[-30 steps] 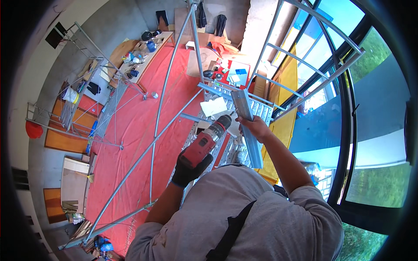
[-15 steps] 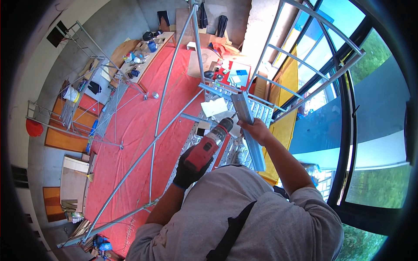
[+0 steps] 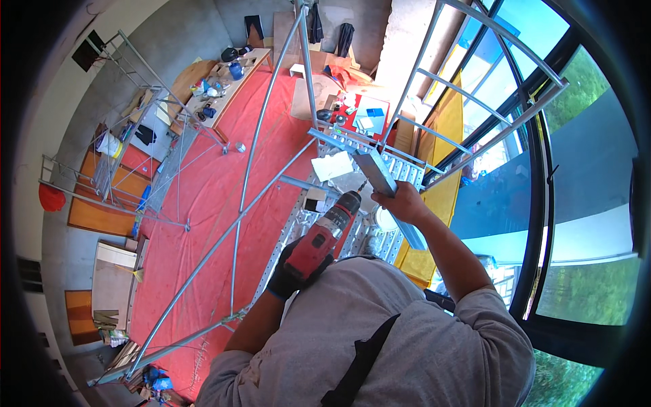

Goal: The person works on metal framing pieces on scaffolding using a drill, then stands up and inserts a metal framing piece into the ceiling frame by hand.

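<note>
My left hand (image 3: 287, 273) wraps its fingers around the cordless drill (image 3: 315, 247), my right hand (image 3: 405, 203) pinches the metal channel (image 3: 376, 173), and I should square the drill bit (image 3: 362, 186) beside those fingers to it.

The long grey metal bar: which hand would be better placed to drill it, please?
Probably the black-gloved left hand: it grips the red power drill, bit pointing toward the bar, which the bare right hand holds.
</note>
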Available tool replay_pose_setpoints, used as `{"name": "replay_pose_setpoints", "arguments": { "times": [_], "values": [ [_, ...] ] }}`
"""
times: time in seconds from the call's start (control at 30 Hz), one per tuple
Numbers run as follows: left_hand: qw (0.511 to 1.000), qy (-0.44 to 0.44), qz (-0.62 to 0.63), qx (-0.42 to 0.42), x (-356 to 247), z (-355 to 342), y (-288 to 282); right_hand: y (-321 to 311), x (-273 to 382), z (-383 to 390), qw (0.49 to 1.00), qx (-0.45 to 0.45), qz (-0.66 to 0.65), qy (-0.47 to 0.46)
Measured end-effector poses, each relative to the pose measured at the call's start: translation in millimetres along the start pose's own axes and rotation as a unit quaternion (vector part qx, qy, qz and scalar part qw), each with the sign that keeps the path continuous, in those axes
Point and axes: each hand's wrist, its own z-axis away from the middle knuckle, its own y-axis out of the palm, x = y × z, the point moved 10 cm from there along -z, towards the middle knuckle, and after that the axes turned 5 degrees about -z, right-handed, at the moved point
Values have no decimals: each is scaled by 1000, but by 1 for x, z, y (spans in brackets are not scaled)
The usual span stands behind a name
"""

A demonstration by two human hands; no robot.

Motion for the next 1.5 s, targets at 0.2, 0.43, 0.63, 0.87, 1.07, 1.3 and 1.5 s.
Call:
{"name": "replay_pose_setpoints", "arguments": {
  "times": [0.2, 0.43, 0.63, 0.87, 1.07, 1.3, 1.5],
  "values": [
    [999, -13, 26, -30, 9, 4, 3, 4, 2, -1, 1000, 9, -9, 11],
    [858, -131, 496, -15, 45, 21, 33, 28, 5, -2, 999, 25, 0, -25],
    [992, -12, 72, -102, 2, 14, -18, 11, -38, -16, 998, -15, -51, 22],
    [993, 7, 13, -114, -7, 18, -25, 17, -27, -16, 996, 0, -84, 27],
    [988, 1, 36, -150, 0, 14, -32, 31, -37, -21, 979, 42, -192, 52],
    [925, -183, 287, -171, 68, 15, -24, 39, -23, -22, 977, 51, -208, 5],
    [927, -188, 240, -220, 100, 18, -31, 37, -35, -22, 984, 28, -173, 16]
  ]
}}
